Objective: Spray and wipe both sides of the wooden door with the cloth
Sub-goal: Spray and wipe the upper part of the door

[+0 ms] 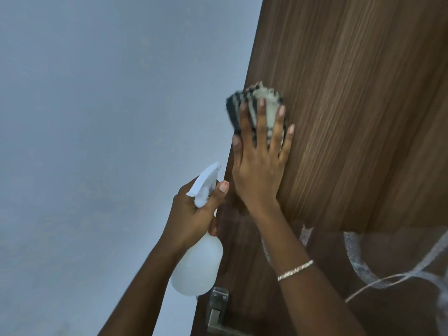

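Nearest the lens, lower right: a sheer see-through fabric (388, 263) with a glittery silver band, draped across the lower part of the door, blurred. Far left: plain grey-blue wall (97, 117), matte, smooth. Next, the left hand (194, 214) grips a spray bottle (197, 260), fingers curled round its neck and thumb up alongside the white plastic trigger head. The bottle body is frosted white plastic, rounded and bulbous, and hangs just off the door's left edge; whether the nozzle touches the door, cannot tell. Below the bottle is a metal handle plate (219, 309), brushed grey and rectangular with visible screws, mounted at the door edge, with the lever partly cut off by the frame bottom. Next right, the right hand (259, 166) lies flat with fingers straight and fanned apart, palm pressing the cloth (264, 103) onto the door face. A thin beaded metallic bracelet (295, 270) sits on that forearm. The cloth is bunched, with dark and pale stripes and a fuzzy frayed top; it sits under the fingertips near the door's left edge, well above the handle. The wooden door (363, 117) has a brown laminate-like face with fine straight grain lines and fills the right side.
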Demonstrator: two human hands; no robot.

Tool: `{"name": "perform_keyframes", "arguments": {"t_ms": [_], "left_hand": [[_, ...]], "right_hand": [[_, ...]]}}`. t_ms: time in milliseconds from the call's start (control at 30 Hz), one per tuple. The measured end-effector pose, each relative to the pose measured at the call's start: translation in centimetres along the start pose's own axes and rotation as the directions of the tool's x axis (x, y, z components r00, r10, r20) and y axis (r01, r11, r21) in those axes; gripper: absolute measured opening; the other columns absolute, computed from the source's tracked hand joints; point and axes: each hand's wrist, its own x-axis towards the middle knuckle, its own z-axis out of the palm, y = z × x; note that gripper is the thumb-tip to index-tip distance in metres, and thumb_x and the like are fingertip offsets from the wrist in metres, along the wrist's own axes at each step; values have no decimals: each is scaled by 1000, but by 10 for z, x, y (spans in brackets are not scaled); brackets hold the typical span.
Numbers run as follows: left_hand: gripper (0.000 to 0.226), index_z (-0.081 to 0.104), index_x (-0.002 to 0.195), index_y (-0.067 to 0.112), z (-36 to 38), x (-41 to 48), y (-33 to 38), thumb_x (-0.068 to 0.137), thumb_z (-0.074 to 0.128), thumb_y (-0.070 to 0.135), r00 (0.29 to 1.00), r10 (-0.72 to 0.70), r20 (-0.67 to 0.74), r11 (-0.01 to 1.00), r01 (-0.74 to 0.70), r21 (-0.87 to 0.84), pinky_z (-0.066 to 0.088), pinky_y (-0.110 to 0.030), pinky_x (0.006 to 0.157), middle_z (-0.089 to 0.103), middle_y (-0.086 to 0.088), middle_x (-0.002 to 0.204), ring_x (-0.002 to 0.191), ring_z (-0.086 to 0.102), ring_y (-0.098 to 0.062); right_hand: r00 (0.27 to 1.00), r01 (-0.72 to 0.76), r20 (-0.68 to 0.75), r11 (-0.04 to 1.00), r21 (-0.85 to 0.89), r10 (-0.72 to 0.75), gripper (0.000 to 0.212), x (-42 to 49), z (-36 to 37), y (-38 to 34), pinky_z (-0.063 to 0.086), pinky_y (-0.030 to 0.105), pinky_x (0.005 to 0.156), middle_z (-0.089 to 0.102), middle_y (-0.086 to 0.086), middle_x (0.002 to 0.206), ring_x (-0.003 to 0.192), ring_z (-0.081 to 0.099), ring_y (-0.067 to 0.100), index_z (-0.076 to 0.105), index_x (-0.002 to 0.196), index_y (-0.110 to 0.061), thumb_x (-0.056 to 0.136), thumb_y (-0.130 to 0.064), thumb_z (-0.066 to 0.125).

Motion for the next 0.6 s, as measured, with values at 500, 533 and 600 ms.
{"name": "perform_keyframes", "arguments": {"t_ms": [500,533,600], "left_hand": [[49,61,102,21,-3,-12,-7,76,52,61,1000,-27,11,999,27,25,50,-13,47,67,-1,73,46,63,-13],[48,61,102,22,-4,-13,-7,77,52,61,1000,-16,10,999,15,38,51,-13,48,68,0,74,46,63,-14],[43,60,101,28,-6,-14,-8,78,51,62,1000,-1,4,998,1,56,51,-13,50,69,6,72,45,63,-15]], "right_hand": [[836,-548,-23,836,-4,548,57,-123,-6,51,9,65,123,11,6,172,158,4,38,18,164,-25,111,-37,34],[801,-597,-27,802,21,598,58,-120,-2,36,9,65,123,11,7,172,157,3,40,18,164,-23,110,-36,34],[822,-568,-8,821,52,570,59,-120,6,0,9,64,124,12,7,171,157,6,42,21,164,-23,109,-38,37]]}}
